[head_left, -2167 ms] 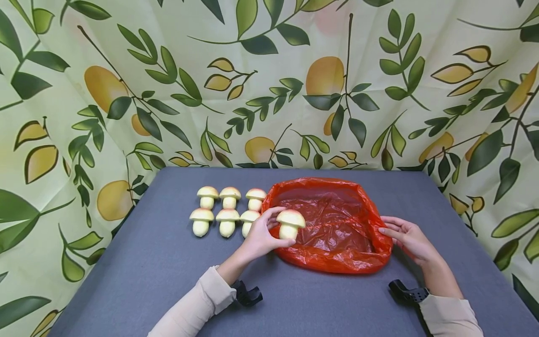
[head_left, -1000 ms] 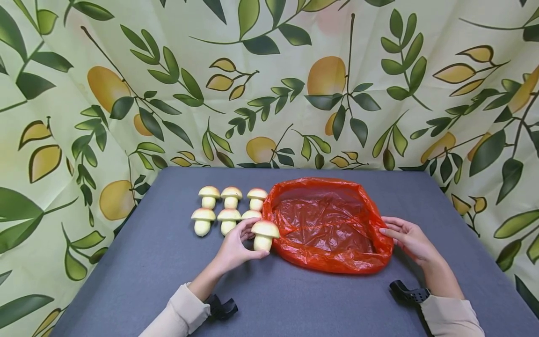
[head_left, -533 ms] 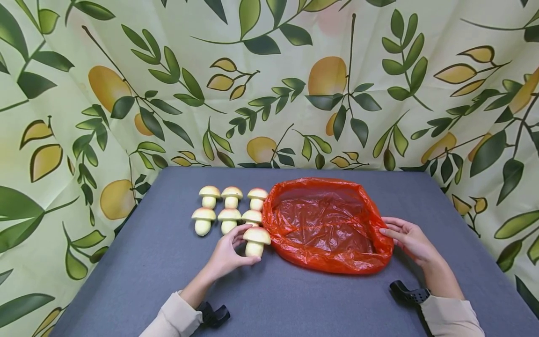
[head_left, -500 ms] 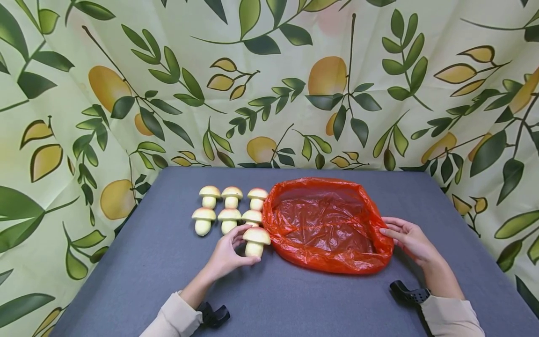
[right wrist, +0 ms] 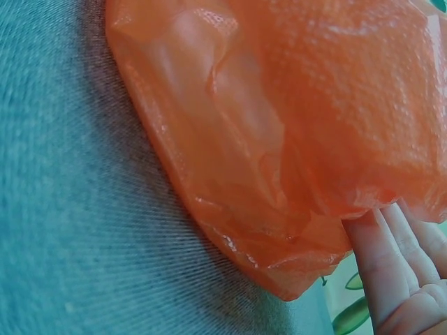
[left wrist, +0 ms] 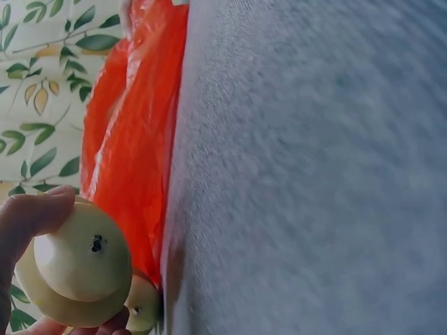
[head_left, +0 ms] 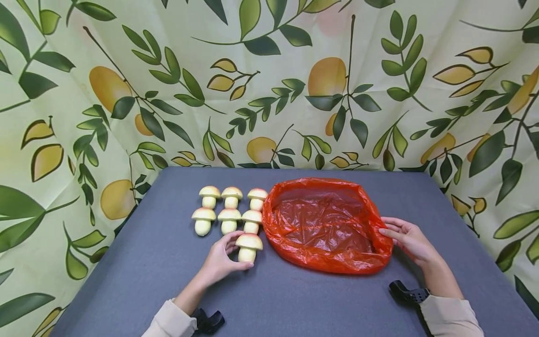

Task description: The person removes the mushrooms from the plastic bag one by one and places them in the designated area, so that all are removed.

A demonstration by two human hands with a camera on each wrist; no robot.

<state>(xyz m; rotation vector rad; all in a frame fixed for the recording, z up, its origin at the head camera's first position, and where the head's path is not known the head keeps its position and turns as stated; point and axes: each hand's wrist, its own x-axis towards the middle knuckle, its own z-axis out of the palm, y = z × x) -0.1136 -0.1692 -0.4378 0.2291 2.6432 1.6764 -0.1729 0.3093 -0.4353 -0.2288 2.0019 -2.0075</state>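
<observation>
My left hand (head_left: pixel 220 260) grips a pale toy mushroom (head_left: pixel 247 247) with a faintly reddish cap, upright between thumb and fingers. It is just in front of the nearer row of toy mushrooms. The left wrist view shows the dark-marked bottom of its stem (left wrist: pixel 84 258). To the right, a red plastic bag (head_left: pixel 324 262) lies with its mouth spread wide and nothing visible inside. My right hand (head_left: pixel 414 241) holds the bag's right rim, thumb at the edge; in the right wrist view the bag's edge hides the fingertips (right wrist: pixel 367 234).
Several more toy mushrooms stand in two rows left of the bag, such as a front-left mushroom (head_left: pixel 203 221) and a back-middle mushroom (head_left: pixel 231 197). A grey-blue table (head_left: pixel 303 304) bears everything. Behind it hangs a leaf-and-fruit patterned cloth (head_left: pixel 269 93).
From over the bag's left rim, my left hand has carried the toy mushroom left and toward me, uncovering the front-right mushroom in the rows. My right hand stays at the bag.
</observation>
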